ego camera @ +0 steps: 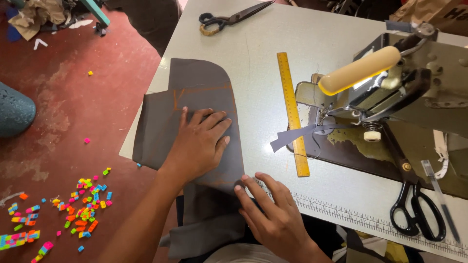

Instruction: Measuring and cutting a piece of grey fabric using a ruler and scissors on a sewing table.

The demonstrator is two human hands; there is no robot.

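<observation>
A grey fabric piece (pixel 195 87) with a rounded top corner and orange chalk lines lies at the left edge of the white table (pixel 263 58), hanging over the near edge. My left hand (pixel 197 143) presses flat on the middle of it, fingers spread. My right hand (pixel 273 214) rests with its fingertips on the cloth's lower right corner at the table's front edge. Neither hand grips anything.
A sewing machine (pixel 390 83) with a grey strip (pixel 292 136) under its foot stands at the right. A yellow ruler (pixel 292 112) lies beside it. Black scissors (pixel 414 204) lie near right, another pair (pixel 229 18) at the back. Coloured bits (pixel 83 214) litter the red floor.
</observation>
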